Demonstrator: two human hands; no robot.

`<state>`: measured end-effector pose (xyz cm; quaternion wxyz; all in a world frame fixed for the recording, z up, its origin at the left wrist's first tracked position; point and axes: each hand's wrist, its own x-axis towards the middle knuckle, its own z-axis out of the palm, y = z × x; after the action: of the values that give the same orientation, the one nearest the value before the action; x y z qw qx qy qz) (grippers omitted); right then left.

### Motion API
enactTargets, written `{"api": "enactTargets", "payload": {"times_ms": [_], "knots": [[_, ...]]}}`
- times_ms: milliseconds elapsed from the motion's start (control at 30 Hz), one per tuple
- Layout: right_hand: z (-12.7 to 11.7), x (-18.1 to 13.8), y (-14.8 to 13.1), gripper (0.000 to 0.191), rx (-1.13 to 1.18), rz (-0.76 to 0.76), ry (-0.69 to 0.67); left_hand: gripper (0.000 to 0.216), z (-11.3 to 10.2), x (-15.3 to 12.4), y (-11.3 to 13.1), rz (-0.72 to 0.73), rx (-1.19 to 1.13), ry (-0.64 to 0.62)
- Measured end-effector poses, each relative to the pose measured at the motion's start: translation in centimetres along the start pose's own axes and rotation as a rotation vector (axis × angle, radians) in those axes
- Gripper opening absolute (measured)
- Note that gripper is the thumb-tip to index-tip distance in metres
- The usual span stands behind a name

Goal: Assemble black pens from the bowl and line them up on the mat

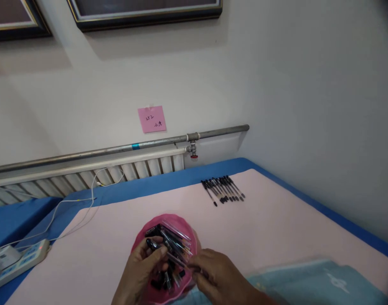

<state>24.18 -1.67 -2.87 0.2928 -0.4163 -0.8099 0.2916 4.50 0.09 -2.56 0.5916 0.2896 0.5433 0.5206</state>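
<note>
Pen [177,260] slants above a pink bowl [183,225], ends pinched by fingers of our left hand [143,263] and right hand [222,274]

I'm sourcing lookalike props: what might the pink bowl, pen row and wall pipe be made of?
Pink bowl: probably smooth plastic, evenly colored with a wavy rim. Pen row: likely plastic; barrels look clear, ends black. Wall pipe: apparently metal, dull gray, though possibly painted.

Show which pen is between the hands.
The pen over the pink basket, black end in the left hand, other end at the right hand; the basket's contents and the row of pens lie unheld.
</note>
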Motion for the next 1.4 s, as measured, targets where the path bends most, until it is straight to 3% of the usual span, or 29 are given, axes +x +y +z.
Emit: {"api": "enactTargets", "payload": {"times_ms": [100, 200, 300, 400, 567, 800, 967, 1267, 1400], "knots": [[0.0, 0.0, 0.1, 0.022, 0.081, 0.104, 0.049, 0.056, 0.4, -0.1, -0.2, 0.062, -0.018, -0.014], [-0.6, 0.6, 1.1, 0.015, 0.157, 0.227, 0.197, 0.060, 0.6, -0.2, -0.1, 0.087, 0.027, 0.018], [-1.9, 2.3, 3.4, 0.018, 0.009, 0.316, 0.381, 0.060, 0.6, -0.1, -0.1, 0.055, 0.051, 0.023], [-3.3, 4.7, 6.2, 0.022, -0.186, 0.371, 0.446, 0.057, 0.6, -0.1, -0.3, 0.051, 0.038, 0.000], [-4.6, 7.8, 9.5, 0.021, -0.412, 0.426, 0.440, 0.057, 0.8, -0.1, -0.6, 0.010, -0.025, -0.022], [-4.6, 8.8, 11.1, 0.018, -0.640, 0.478, 0.317, 0.057, 0.8, -0.3, -0.5, 0.011, 0.030, -0.029], [-4.7, 8.9, 11.5, 0.018, -0.721, 0.487, 0.280, 0.056, 0.7, -0.5, -0.2, 0.054, 0.130, -0.033], [-5.5, 8.9, 10.7, 0.021, -0.722, 0.462, 0.305, 0.044, -0.4, 0.6, 0.4, 0.112, 0.081, -0.050], [-5.4, 8.1, 9.6, 0.022, -0.686, 0.408, 0.359, 0.037, -1.5, 1.0, 1.6, 0.174, 0.025, 0.025]]}}
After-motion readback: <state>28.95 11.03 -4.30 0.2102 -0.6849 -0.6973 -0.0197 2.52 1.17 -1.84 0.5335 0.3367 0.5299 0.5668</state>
